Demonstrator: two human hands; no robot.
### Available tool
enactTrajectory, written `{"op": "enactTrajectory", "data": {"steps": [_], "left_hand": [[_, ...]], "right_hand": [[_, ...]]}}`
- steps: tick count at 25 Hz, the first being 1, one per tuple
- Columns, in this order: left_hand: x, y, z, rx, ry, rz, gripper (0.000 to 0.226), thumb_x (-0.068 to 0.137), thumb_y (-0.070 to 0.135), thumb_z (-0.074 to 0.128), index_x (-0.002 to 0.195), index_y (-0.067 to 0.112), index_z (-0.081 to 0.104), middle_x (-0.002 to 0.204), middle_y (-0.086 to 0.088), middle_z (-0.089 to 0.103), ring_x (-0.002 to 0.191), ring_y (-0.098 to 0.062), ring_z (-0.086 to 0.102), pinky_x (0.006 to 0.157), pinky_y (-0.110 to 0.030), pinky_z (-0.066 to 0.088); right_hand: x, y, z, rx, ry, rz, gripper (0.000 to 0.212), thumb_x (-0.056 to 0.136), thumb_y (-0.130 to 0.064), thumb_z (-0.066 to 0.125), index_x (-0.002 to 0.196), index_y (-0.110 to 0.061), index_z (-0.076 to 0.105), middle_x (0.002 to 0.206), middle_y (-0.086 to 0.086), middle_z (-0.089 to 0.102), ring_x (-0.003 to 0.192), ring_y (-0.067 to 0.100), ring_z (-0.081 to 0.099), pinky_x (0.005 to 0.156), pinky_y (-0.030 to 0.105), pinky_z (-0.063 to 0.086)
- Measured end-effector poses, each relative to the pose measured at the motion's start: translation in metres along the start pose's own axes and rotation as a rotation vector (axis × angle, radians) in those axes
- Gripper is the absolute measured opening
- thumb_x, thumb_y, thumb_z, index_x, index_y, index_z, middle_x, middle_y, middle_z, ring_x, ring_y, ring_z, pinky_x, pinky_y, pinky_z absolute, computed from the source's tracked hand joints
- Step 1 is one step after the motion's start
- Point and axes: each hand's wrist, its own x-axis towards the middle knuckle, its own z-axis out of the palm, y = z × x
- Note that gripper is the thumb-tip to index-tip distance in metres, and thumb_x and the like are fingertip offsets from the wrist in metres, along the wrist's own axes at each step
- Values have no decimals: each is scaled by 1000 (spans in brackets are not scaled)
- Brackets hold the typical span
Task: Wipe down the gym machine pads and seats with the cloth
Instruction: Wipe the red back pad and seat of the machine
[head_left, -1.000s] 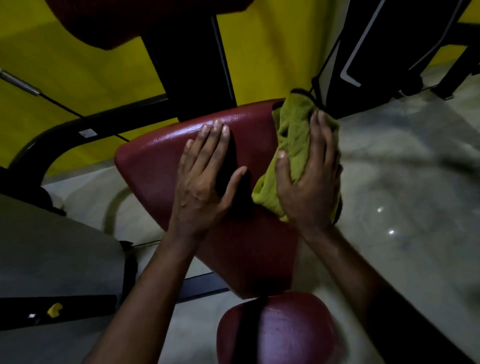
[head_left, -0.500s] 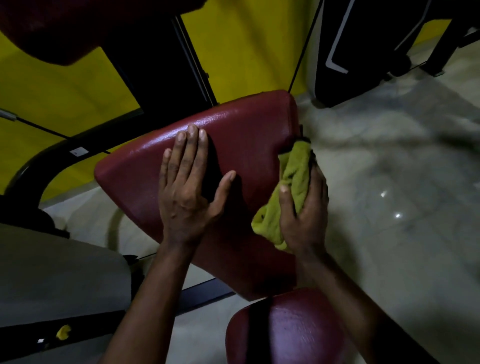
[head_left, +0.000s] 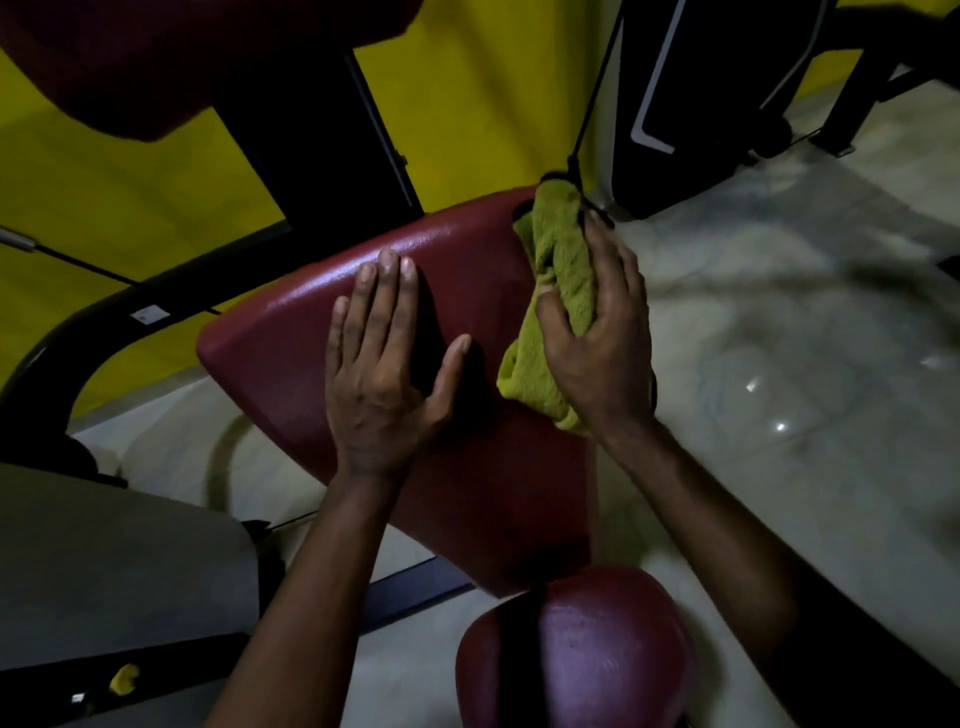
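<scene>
A dark red padded seat (head_left: 291, 332) slopes across the middle of the view. My left hand (head_left: 382, 374) lies flat on its centre, fingers spread, holding nothing. My right hand (head_left: 597, 338) grips a bunched green cloth (head_left: 558, 270) and presses it against the seat's right edge, with the cloth's top end reaching the far right corner. A second rounded red pad (head_left: 597, 654) sits below the seat at the bottom of the view. Another red pad (head_left: 130, 67) hangs overhead at the top left.
A black upright post (head_left: 322, 130) rises behind the seat against a yellow wall. A curved black frame tube (head_left: 104, 322) runs at the left. A grey panel (head_left: 104, 561) fills the lower left. Another black machine (head_left: 701, 93) stands at the upper right on pale marble floor (head_left: 805, 312).
My right hand slid the cloth down the seat's right edge, then back up to the far right corner. My left hand stayed flat on the seat.
</scene>
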Motion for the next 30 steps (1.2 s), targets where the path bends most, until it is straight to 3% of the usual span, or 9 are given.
{"op": "enactTrajectory", "data": {"steps": [5,10,12,15,17,20,25,28,30], "left_hand": [[4,0,-9,-130,-55,-35,66,98,41,58,149,5,37,157,-11,33,148,-22,24,122,-41,18],[-44,-11,-13,-171,-121,35,58,99,23,58,149,4,36,158,-11,29,149,-20,20,122,-39,16],[-72,-20,-12,-161,-141,43,60,99,23,60,149,4,35,158,-11,27,150,-20,19,122,-40,16],[-87,-27,-10,-168,-148,33,60,100,24,59,150,4,34,158,-11,27,150,-19,16,122,-40,15],[-90,-24,-8,-159,-148,33,59,101,24,57,151,5,33,159,-11,26,150,-19,16,122,-40,14],[-92,-22,-6,-144,-119,30,57,101,24,55,151,6,33,159,-10,26,150,-17,15,122,-40,14],[-118,-10,7,-218,-174,137,51,100,10,56,148,6,39,157,-7,29,148,-18,23,121,-40,18],[-148,-2,18,-182,-293,212,56,97,10,61,148,6,38,158,-7,26,149,-18,19,121,-39,18],[-159,-2,23,-118,-329,209,62,96,12,62,151,8,32,160,-6,20,151,-17,12,122,-39,14]], "right_hand": [[-51,22,15,-41,84,133,70,95,-46,50,149,-3,38,152,16,43,139,25,41,114,35,34],[-149,69,34,-103,33,410,92,97,-69,28,143,10,37,139,29,48,130,42,47,110,47,37],[-165,67,36,-60,47,479,87,98,-68,28,146,4,35,142,25,48,132,38,46,111,47,37],[-150,55,38,-59,135,398,67,102,-48,40,153,-6,30,153,16,42,141,29,41,116,44,34],[-140,56,38,-61,150,374,68,101,-50,41,152,-7,31,153,15,42,141,28,41,115,41,35],[-161,78,37,-52,112,453,77,98,-59,35,148,-1,34,144,18,48,132,31,47,111,43,39],[-203,110,32,-15,-47,617,75,96,-64,28,151,-13,31,146,8,48,131,25,50,109,45,41],[-205,102,29,30,-57,585,61,102,-54,30,153,-20,28,149,4,46,132,20,49,108,36,40],[-211,108,32,-1,-77,552,65,102,-55,30,155,-18,24,154,6,39,137,20,43,110,32,36]]}}
